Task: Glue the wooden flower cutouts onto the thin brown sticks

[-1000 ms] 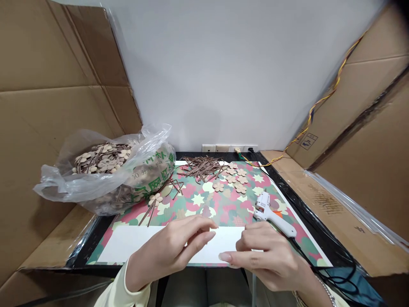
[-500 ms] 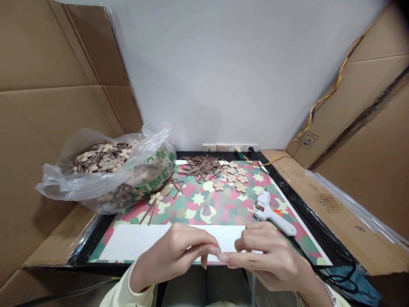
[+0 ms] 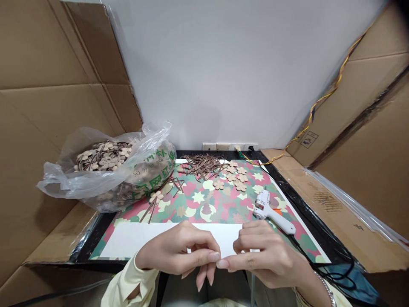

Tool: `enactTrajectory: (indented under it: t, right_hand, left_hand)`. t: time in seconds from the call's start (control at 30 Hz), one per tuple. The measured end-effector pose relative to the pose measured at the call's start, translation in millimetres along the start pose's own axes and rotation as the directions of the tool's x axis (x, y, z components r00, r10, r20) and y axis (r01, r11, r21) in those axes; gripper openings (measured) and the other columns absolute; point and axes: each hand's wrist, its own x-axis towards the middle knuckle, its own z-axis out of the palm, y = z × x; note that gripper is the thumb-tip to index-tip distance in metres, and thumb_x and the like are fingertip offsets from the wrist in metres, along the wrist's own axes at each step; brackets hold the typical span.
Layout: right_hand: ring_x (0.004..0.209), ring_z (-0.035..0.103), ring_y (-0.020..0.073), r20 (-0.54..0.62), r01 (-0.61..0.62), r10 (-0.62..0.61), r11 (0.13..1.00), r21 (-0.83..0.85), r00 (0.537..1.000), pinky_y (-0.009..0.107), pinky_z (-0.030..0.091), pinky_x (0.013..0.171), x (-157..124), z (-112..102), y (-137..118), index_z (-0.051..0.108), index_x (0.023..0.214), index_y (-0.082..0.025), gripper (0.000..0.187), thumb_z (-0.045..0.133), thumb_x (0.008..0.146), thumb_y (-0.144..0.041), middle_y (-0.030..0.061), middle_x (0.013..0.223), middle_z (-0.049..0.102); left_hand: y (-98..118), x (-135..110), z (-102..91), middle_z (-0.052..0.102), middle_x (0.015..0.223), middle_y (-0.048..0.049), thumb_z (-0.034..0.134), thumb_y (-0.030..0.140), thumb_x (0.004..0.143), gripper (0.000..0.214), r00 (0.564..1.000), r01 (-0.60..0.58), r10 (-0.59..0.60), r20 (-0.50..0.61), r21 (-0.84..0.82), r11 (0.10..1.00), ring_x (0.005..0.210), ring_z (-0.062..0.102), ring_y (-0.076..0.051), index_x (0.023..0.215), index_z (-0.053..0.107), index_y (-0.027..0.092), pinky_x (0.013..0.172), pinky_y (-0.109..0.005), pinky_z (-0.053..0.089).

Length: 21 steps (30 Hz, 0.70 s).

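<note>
My left hand [image 3: 183, 250] is over the front edge of the table, thumb pressed to the index finger and the other fingers hanging down. Close to it, my right hand [image 3: 266, 258] has its thumb stretched toward the left thumb, fingers curled. Anything pinched in either hand is too small or hidden to make out. Both hands are above a white sheet [image 3: 128, 241]. Just beyond my right hand lies a white glue gun [image 3: 275, 215] on its side. A wooden flower [image 3: 156, 197] with two thin brown strips [image 3: 149, 211] lies beyond my left hand.
A clear plastic bag [image 3: 153, 170] full of wooden flowers and strips stands at the left. Brown strips [image 3: 203, 166] are heaped at the back, beside several wooden flowers [image 3: 240, 186]. Cardboard [image 3: 361, 128] walls both sides. A black cable [image 3: 300, 247] runs from the glue gun.
My left hand's lower fingers have straightened and now point down, and its thumb shows more. The right hand has barely moved. Things on the table are unchanged.
</note>
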Motion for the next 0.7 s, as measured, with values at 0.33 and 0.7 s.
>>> enactTrajectory:
  t: [0.33,0.7]
  right_hand:
    - [0.052,0.043,0.0111,-0.006,0.006,-0.006,1.0,0.011,1.0,0.026,0.026,0.052,0.3,-1.4,-2.6,0.057,0.119,-0.025,0.031,0.038,0.095,-0.018,-0.0013,0.06,0.055]
    - [0.072,0.058,0.0128,0.001,-0.09,0.09,0.996,0.011,0.996,0.026,0.037,0.06,-4.6,0.6,-3.6,0.057,0.111,-0.019,0.028,0.046,0.088,-0.007,0.0057,0.09,0.067]
  left_hand:
    - [-1.0,-0.3,1.3,0.064,0.062,-0.0063,0.04,0.028,0.092,0.026,0.998,0.054,-0.054,-0.02,-0.009,0.999,0.042,0.055,-0.007,0.087,0.058,0.011,0.034,-0.013,0.036]
    - [-4.2,-6.3,-1.8,0.055,0.057,0.0022,0.047,0.037,0.089,0.027,0.931,0.272,-0.222,-0.289,0.144,0.951,0.043,0.046,-0.005,0.075,0.054,0.015,0.043,-0.015,0.035]
